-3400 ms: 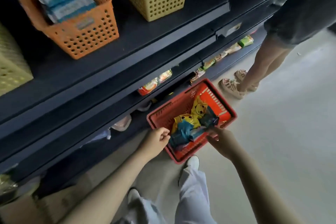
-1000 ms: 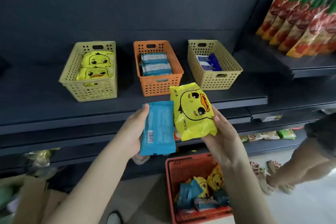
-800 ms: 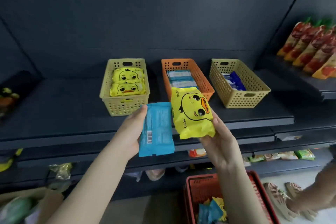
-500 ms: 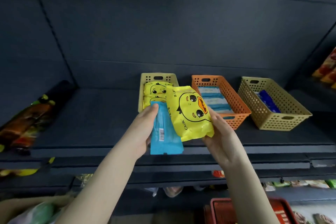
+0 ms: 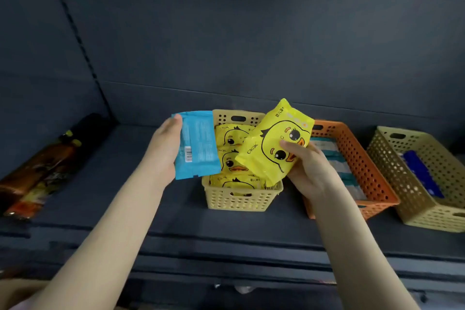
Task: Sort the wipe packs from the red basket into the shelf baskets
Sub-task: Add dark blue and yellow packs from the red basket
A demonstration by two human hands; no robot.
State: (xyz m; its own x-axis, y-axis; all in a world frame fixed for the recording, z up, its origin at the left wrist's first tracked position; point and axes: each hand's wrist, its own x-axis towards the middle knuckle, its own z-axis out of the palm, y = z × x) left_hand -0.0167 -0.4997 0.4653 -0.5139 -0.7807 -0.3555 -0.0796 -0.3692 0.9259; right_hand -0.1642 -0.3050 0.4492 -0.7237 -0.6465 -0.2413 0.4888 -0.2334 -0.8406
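Note:
My left hand [image 5: 163, 153] grips a light blue wipe pack [image 5: 196, 144], barcode side up, just left of the left yellow shelf basket [image 5: 239, 199]. My right hand [image 5: 306, 169] holds a yellow duck wipe pack [image 5: 274, 143] tilted over that basket's right half. Inside the basket lie more yellow duck packs [image 5: 231, 164]. To its right stands an orange basket [image 5: 360, 161] with blue-and-white striped packs [image 5: 340, 169]. Further right, another yellow basket [image 5: 428, 213] contains a dark blue pack [image 5: 420, 173]. The red basket is out of view.
The baskets stand on a dark shelf [image 5: 141, 211] with a dark back panel. Orange-brown packaged goods [image 5: 40, 169] lie at the shelf's left end. Lower shelf edges run along the bottom of the view.
Both hands have risen and reached forward with their packs. The yellow duck pack now tilts over the left yellow basket. The view has swung upward, so the red basket has dropped out of sight.

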